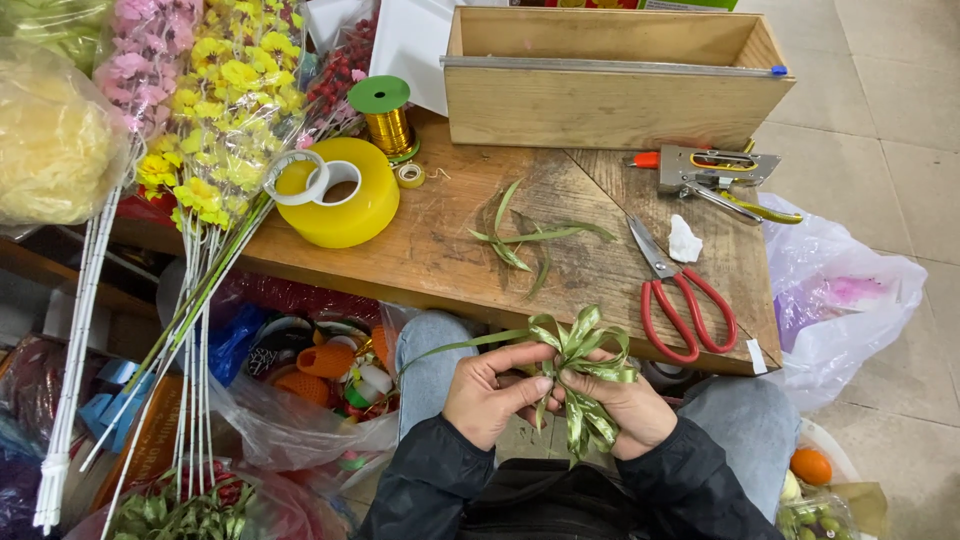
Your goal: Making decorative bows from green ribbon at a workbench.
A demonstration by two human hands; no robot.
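Lighting: even, diffuse, fairly bright, from overhead; white balance neutral to slightly cool. Shadows soft and short: a faint one under the scissors [684, 303], a darker band inside the wooden box [610, 78]. The space below the worktop [440, 240] is dimmer, bags there in half shade. Glare: small highlights on the gold wire spool [387, 118], the yellow tape roll [338, 192] and the clear wrap at the left edge; the white bag [840, 300] at right is near overexposed. Focus: sharp across the centre, wood grain and ribbon bow [578, 375] loops crisp. No motion blur on either hand. Wide-angle lens: box edges bow slightly and the white stems [75, 340] at left splay outward toward the corner; corners slightly soft.
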